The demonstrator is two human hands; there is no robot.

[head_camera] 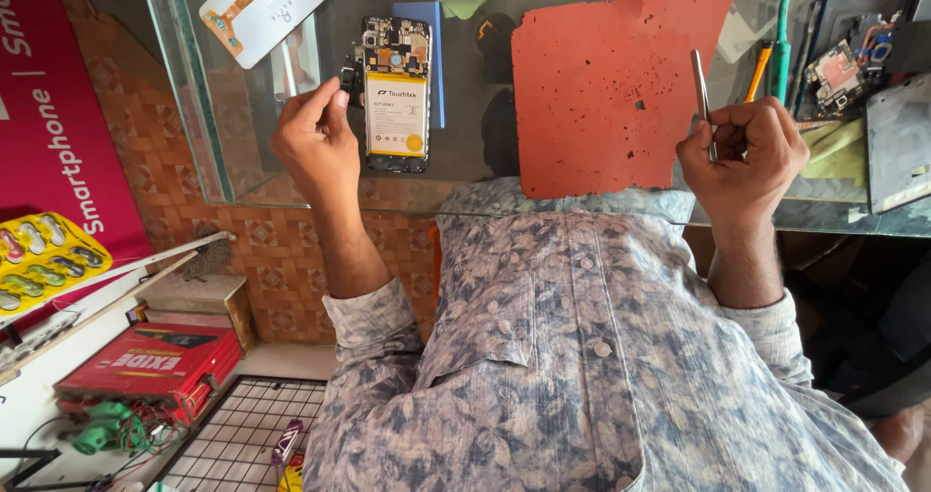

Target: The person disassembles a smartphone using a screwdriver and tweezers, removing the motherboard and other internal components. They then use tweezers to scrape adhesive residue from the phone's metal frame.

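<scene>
Red mat [606, 85] lies between left hand [315, 148] pinching a small black part [349, 73] and right hand [742, 153] gripping tweezers [701, 90].

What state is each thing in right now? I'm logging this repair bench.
Phone: back cover off, battery and board exposed, flat on glass.
Small dark part: pinched in left hand.
Tweezers: held upright in right hand.
Red mat: flat, pitted.
Circuit board: loose, bare.
</scene>
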